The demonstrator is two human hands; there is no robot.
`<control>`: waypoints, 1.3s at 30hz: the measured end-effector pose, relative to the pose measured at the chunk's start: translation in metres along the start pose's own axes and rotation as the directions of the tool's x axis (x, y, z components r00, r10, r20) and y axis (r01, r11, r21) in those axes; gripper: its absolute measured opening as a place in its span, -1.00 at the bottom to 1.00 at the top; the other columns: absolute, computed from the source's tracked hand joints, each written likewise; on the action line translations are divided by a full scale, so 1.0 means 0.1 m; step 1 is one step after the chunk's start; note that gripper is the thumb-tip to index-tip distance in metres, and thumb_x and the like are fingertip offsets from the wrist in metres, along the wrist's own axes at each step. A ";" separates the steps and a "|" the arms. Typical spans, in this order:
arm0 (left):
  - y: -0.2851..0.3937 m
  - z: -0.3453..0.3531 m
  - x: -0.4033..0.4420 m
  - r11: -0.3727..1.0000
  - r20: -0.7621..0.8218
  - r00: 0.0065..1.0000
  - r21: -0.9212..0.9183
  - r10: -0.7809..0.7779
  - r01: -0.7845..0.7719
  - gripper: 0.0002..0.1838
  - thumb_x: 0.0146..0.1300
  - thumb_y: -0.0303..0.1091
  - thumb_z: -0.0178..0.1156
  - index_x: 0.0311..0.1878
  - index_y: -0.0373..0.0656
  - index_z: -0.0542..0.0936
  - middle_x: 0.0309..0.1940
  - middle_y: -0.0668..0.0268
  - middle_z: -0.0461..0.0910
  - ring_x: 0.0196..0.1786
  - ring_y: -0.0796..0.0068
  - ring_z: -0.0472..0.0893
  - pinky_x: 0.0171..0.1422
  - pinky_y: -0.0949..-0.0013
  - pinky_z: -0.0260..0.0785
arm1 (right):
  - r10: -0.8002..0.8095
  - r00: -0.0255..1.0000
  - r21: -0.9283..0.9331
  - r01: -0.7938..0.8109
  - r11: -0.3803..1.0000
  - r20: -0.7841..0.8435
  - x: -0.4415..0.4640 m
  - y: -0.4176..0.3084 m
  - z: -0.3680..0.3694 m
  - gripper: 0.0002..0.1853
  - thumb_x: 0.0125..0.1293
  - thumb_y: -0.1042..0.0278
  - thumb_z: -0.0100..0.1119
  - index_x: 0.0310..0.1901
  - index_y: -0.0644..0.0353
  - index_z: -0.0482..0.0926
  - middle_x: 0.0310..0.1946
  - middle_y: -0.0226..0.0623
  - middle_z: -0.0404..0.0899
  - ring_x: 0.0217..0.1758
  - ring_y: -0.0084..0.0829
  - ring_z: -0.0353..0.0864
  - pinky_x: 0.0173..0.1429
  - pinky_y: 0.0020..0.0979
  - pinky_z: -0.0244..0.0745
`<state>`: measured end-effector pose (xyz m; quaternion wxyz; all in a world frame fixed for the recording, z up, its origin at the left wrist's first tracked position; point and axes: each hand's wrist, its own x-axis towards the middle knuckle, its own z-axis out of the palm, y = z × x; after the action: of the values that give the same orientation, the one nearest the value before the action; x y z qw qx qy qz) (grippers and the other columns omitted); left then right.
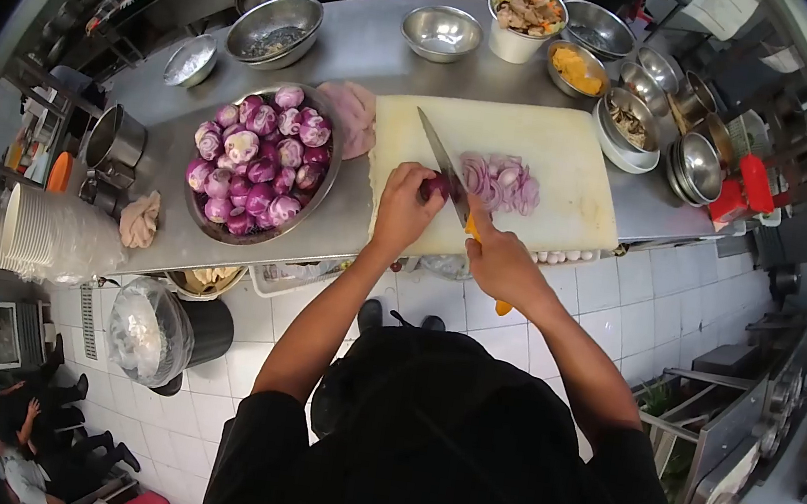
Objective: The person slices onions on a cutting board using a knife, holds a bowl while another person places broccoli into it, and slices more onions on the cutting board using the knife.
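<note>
On the white cutting board [560,211] my left hand [407,204] presses a piece of red onion [434,188] down with curled fingers. My right hand [503,259] is wrapped around the yellow handle of a kitchen knife [442,164]. Its long blade points away from me and to the left, right beside the onion under my left fingers. Thin slices of red onion [501,183] lie in a loose heap just right of the blade. To the left of the board, a large metal bowl [332,168] is piled with peeled red onions [262,169].
Pink cloth [350,114] lies between bowl and board. Metal bowls [440,33] line the far side of the steel table [373,47]. Stacked bowls and a red object [745,193] stand at right, stacked white containers [34,227] at left. Seated people [49,430] are at lower left.
</note>
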<state>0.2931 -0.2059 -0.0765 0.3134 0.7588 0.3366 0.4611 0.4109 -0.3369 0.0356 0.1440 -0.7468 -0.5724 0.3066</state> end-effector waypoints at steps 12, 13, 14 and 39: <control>-0.04 -0.02 -0.01 0.998 0.016 0.999 0.047 0.047 -0.048 -0.74 0.01 -0.46 0.28 -0.19 -0.29 0.57 -0.19 0.13 0.52 -0.10 0.13 0.54 0.02 0.23 0.44 | -0.102 0.987 -0.014 0.101 0.995 -0.127 0.56 0.17 0.18 -0.30 0.29 0.42 -0.06 0.45 0.10 -0.02 -0.38 0.27 0.58 -0.29 0.20 0.59 -0.08 0.11 0.45; -0.04 -0.02 -0.02 1.000 0.024 1.000 0.019 0.005 -0.005 -0.74 0.01 -0.44 0.28 -0.19 -0.28 0.57 -0.20 0.12 0.52 -0.07 0.08 0.51 0.05 0.17 0.40 | -0.122 0.986 -0.031 0.120 0.992 -0.117 0.49 0.14 0.11 -0.31 0.29 0.42 -0.06 0.45 0.12 0.00 -0.35 0.27 0.58 -0.27 0.19 0.60 -0.06 0.09 0.45; -0.04 -0.02 -0.03 1.000 0.025 1.000 0.016 0.000 0.000 -0.74 0.01 -0.44 0.28 -0.19 -0.28 0.57 -0.20 0.12 0.52 -0.07 0.08 0.51 0.05 0.17 0.40 | -0.143 0.984 -0.047 0.139 0.989 -0.106 0.42 0.09 0.05 -0.32 0.29 0.42 -0.06 0.44 0.14 0.01 -0.32 0.27 0.58 -0.24 0.18 0.60 -0.03 0.08 0.45; 0.03 -0.04 -0.01 1.000 -0.016 1.000 0.014 0.012 -0.012 -0.82 0.09 -0.45 0.22 -0.22 -0.28 0.57 -0.21 0.14 0.51 -0.10 0.09 0.50 0.02 0.17 0.39 | 0.126 0.985 -0.051 -0.120 0.991 0.115 -0.10 -0.31 -0.23 -0.27 0.30 0.39 -0.05 0.49 0.03 -0.07 -0.34 0.28 0.58 -0.27 0.21 0.59 -0.08 0.03 0.48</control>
<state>0.2898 -0.2074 -0.0732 0.3029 0.7593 0.3377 0.4666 0.3994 -0.3334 0.0737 0.0743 -0.7643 -0.5393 0.3457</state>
